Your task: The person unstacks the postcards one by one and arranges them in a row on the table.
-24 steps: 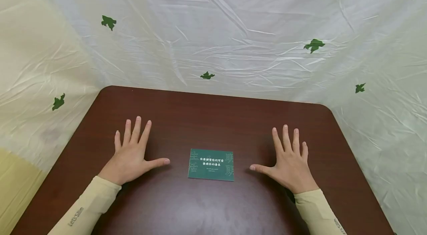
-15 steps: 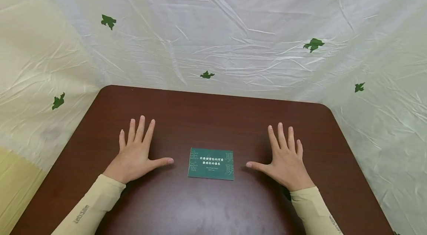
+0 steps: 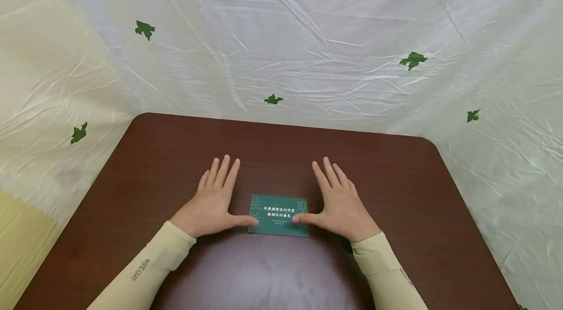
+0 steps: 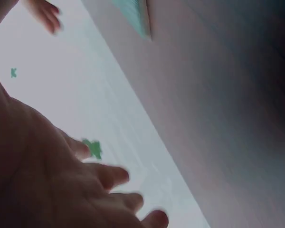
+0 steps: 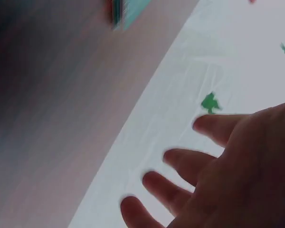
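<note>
A flat green card (image 3: 278, 227) printed with white characters lies on the brown table, between the two hands in the head view. My left hand (image 3: 210, 206) is at its left, fingers spread and straight, the thumb tip overlapping the card's left edge. From the other side my right hand (image 3: 342, 206) mirrors it, its thumb reaching over the card's right part. Neither hand grips anything. A corner of the card (image 4: 137, 16) shows at the top of the left wrist view, and its edge (image 5: 128, 13) at the top of the right wrist view, both blurred.
The dark brown table (image 3: 281, 153) has rounded far corners. White cloth (image 3: 308, 46) with green leaf-like prints hangs behind it and along both sides. A yellow patch (image 3: 22, 246) shows at the lower left. Both forearms wear cream sleeves (image 3: 145, 266).
Both hands have moved inward from the two sides toward the card, the thumbs now overlapping it. The card stays in its place.
</note>
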Action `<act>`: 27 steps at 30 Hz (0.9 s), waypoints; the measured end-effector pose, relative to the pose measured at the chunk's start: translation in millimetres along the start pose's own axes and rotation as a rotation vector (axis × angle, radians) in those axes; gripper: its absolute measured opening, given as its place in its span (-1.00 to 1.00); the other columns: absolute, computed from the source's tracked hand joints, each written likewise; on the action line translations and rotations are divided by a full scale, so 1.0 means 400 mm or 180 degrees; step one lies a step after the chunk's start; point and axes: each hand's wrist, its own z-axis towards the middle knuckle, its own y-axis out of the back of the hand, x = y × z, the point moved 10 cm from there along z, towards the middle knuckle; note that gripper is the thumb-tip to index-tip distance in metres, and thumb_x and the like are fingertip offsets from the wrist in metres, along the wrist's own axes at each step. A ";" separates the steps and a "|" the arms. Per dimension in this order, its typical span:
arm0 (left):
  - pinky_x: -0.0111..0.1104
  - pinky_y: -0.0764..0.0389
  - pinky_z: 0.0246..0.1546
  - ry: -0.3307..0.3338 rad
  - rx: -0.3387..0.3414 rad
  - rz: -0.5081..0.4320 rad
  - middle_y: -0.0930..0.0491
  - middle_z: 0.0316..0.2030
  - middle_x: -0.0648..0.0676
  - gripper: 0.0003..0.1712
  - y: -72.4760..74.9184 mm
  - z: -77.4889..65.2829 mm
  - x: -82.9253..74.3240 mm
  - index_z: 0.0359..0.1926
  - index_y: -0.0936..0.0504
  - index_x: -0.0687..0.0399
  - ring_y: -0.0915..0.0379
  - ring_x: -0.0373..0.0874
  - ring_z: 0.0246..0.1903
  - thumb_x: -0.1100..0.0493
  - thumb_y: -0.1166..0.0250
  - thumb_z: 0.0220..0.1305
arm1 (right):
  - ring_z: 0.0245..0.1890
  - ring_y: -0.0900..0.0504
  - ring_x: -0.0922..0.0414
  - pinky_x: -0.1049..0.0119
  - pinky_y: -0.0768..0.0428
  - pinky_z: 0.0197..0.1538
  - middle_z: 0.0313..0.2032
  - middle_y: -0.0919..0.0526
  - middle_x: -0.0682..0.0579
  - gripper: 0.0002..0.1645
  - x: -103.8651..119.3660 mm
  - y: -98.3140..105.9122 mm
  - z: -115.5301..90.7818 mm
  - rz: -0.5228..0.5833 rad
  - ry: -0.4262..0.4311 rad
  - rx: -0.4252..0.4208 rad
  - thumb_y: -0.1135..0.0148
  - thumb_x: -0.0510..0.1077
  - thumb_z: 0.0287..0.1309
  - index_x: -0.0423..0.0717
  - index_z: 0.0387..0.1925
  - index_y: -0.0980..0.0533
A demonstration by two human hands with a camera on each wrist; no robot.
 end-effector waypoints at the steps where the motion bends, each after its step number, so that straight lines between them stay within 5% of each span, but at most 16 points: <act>1: 0.34 0.16 0.67 -0.0069 0.0057 -0.0040 0.45 0.76 0.21 0.73 -0.008 0.006 -0.016 0.77 0.34 0.00 0.56 0.32 0.75 -0.63 -0.53 -0.03 | 0.73 0.00 -0.27 -0.49 -0.21 0.56 0.77 0.11 -0.11 0.71 0.013 -0.003 0.003 -0.0008 0.0062 0.0026 -0.40 0.81 -0.19 0.10 0.78 0.10; 9: 0.34 -0.08 0.62 -0.0497 0.0404 -0.0205 0.12 0.75 0.28 0.72 -0.060 0.035 -0.100 0.78 0.22 0.04 0.23 0.36 0.73 -0.43 -0.71 -0.10 | 0.59 -0.39 -0.20 -0.25 -0.50 0.48 0.63 -0.34 -0.14 0.55 0.095 -0.039 0.001 0.0080 0.0478 0.0271 -0.62 0.62 -0.22 0.04 0.69 -0.23; 17: 0.19 -0.26 0.60 -0.0619 0.0507 -0.0109 -0.20 0.66 0.19 0.62 -0.105 0.031 -0.096 0.77 0.15 0.10 -0.15 0.22 0.64 -0.22 -0.76 -0.03 | 0.59 -0.37 -0.14 -0.20 -0.50 0.50 0.62 -0.35 -0.11 0.46 0.120 -0.099 -0.008 0.0155 0.0473 0.0634 -0.76 0.37 -0.21 0.07 0.67 -0.26; 27: 0.08 -0.40 0.52 -0.0699 0.0488 0.0017 -0.41 0.51 0.13 0.41 -0.106 0.055 -0.089 0.72 -0.07 0.16 -0.35 0.09 0.49 -0.14 -0.71 0.07 | 0.34 -0.48 0.06 0.10 -0.68 0.24 0.35 -0.51 0.10 0.20 0.137 -0.094 0.011 0.0096 0.0621 0.0617 -0.71 0.00 -0.13 0.03 0.59 -0.37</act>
